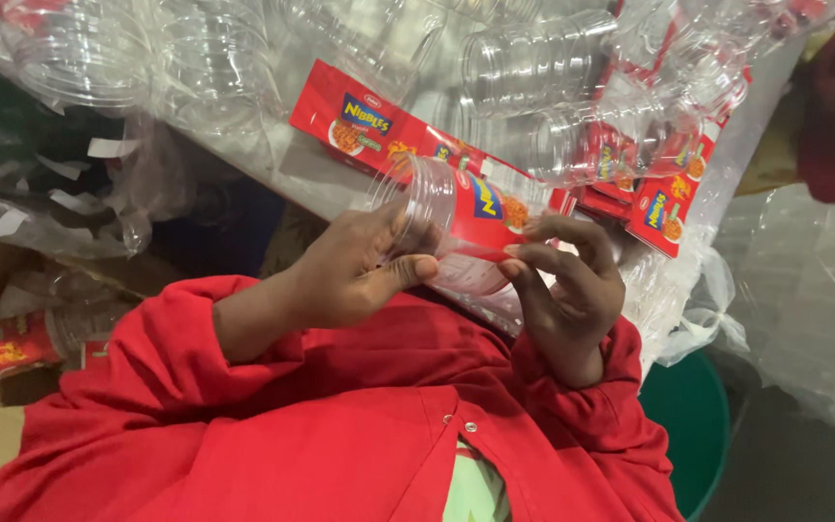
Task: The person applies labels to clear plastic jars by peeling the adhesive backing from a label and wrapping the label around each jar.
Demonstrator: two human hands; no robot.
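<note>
My left hand (355, 271) grips a clear plastic jar (432, 203) by its open mouth, holding it on its side above my lap. A red printed label (480, 217) wraps the jar's middle. My right hand (567, 280) pinches the label's edge against the jar with thumb and fingers. Both arms wear red sleeves (195, 367).
Several empty clear jars (533, 63) lie heaped in clear plastic on the surface ahead, among loose red labels (355, 116). A labelled jar (21, 348) lies at the left by cardboard. A green bucket (693, 416) stands at lower right, clear plastic sheeting (814, 300) beside it.
</note>
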